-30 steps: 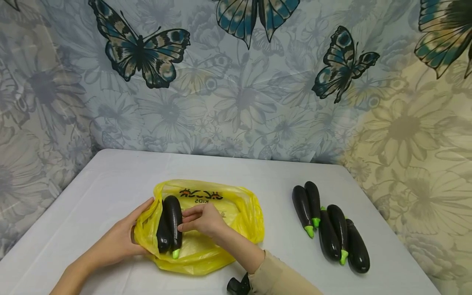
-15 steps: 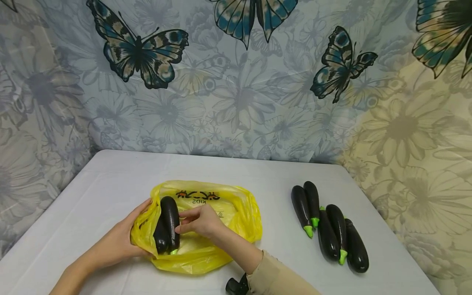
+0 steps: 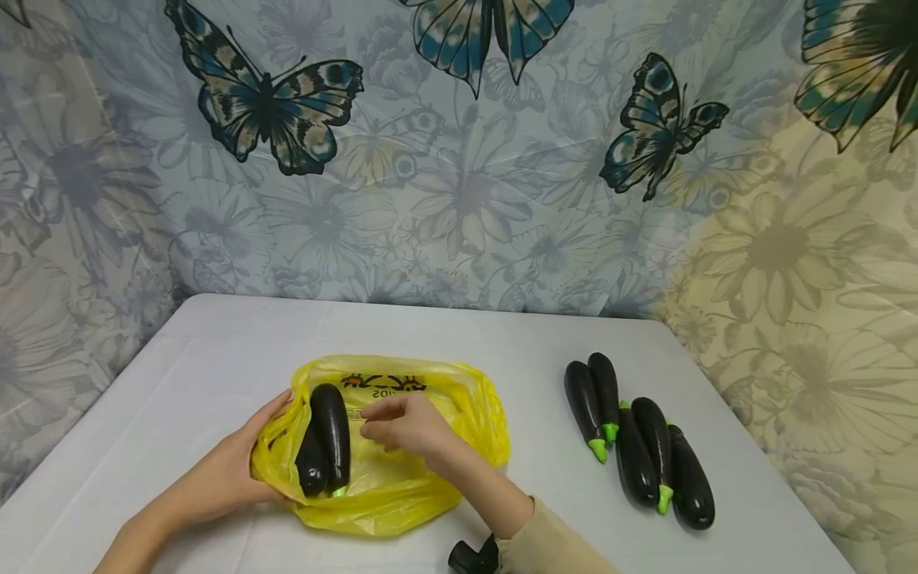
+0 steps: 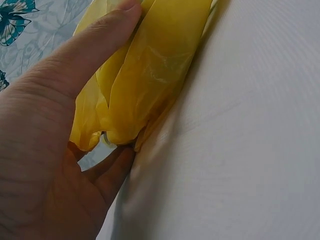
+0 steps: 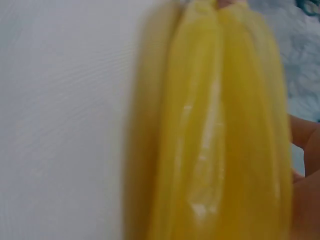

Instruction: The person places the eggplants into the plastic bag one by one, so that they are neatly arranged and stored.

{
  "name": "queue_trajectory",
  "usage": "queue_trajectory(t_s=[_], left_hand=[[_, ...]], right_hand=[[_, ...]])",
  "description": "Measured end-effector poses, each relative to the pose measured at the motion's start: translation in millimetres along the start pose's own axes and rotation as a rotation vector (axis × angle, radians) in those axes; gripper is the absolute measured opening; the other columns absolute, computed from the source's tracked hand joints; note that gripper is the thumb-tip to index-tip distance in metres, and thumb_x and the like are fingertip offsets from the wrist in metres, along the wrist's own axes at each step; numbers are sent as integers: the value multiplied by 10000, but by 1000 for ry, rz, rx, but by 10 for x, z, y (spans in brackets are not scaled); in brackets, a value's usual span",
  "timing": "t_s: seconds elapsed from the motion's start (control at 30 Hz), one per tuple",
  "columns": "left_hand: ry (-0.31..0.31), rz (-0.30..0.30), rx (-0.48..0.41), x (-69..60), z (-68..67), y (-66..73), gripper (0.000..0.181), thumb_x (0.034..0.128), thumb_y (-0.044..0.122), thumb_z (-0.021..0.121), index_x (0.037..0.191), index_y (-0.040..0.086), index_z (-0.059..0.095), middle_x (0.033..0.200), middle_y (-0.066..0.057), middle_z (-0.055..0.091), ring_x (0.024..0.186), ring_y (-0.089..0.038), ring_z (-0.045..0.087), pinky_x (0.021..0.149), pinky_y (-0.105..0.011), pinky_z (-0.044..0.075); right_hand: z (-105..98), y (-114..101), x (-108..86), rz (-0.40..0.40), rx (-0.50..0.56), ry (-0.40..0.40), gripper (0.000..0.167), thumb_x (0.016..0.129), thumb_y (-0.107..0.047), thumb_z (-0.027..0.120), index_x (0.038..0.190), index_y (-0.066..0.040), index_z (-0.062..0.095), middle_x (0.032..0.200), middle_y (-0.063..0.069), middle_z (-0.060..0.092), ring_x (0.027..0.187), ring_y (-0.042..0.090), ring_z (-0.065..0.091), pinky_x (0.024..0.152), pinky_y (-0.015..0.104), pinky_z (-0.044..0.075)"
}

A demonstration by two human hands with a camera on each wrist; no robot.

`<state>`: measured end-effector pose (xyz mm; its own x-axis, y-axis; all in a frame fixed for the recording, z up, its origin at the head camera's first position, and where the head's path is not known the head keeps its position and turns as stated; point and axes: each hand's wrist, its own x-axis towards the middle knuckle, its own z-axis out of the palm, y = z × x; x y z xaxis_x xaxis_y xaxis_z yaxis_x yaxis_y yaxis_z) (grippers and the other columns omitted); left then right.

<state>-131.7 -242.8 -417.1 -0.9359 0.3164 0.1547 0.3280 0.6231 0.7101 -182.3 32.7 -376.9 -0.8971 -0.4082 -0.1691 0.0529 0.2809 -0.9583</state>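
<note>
A yellow plastic bag (image 3: 373,514) lies spread open on the white table, dark printing on its inner far side. Inside, at the left, one glossy black eggplant (image 3: 331,434) lies against another eggplant (image 3: 310,466), partly hidden by it. My left hand (image 3: 224,472) grips the bag's left edge; in the left wrist view the thumb (image 4: 95,47) lies along the yellow plastic with fingers beneath. Over the bag's middle, my right hand (image 3: 410,428) is apart from the eggplants, its fingers loosely bent and holding nothing. The right wrist view shows blurred yellow plastic (image 5: 205,150) beside that hand.
On the right side of the white table (image 3: 523,351) lie several more eggplants (image 3: 636,462) with green stem ends, close together. A black wrist device (image 3: 473,556) sits at the right sleeve. Behind the table hangs a butterfly-patterned cloth (image 3: 466,199).
My right hand has let go of the front eggplant and drawn back a little to the right. The left hand keeps its grip on the bag. The view has shifted slightly.
</note>
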Motion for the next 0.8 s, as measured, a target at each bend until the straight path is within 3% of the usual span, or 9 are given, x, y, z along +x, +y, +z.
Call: queue_trajectory(t_s=[0.17, 0.37, 0.63, 0.8], left_hand=[[-2, 7, -20, -3, 13, -10, 1249, 629, 492, 901, 1590, 284, 130, 1537, -177, 340, 1328, -443, 370, 1008, -665, 319], [6, 9, -9, 5, 29, -15, 1259, 615, 503, 905, 1589, 277, 140, 1527, -189, 350, 1305, -443, 402, 999, -663, 339], [18, 15, 15, -7, 28, 2, 1262, 607, 510, 906, 1588, 275, 147, 1519, -177, 368, 1290, -436, 423, 988, -666, 352], [15, 16, 3, -6, 35, 18, 1266, 606, 498, 911, 1589, 261, 149, 1514, -192, 371, 1287, -451, 418, 984, -682, 343]], right_hand=[[-178, -59, -97, -27, 67, 66, 255, 888, -122, 739, 1119, -16, 713, 1010, 27, 686, 930, 292, 654, 818, 442, 551], [-394, -117, -197, -46, 103, 114, 299, 902, -155, 724, 1162, -11, 694, 1052, 50, 691, 941, 261, 652, 854, 462, 535], [-610, -128, -277, -48, 149, 157, 258, 894, -157, 722, 1111, -19, 711, 1054, 83, 693, 1009, 394, 625, 881, 491, 526], [-691, -122, -306, -28, 190, 192, 235, 893, -147, 721, 1097, -31, 715, 1055, 118, 696, 1008, 402, 626, 889, 493, 522]])
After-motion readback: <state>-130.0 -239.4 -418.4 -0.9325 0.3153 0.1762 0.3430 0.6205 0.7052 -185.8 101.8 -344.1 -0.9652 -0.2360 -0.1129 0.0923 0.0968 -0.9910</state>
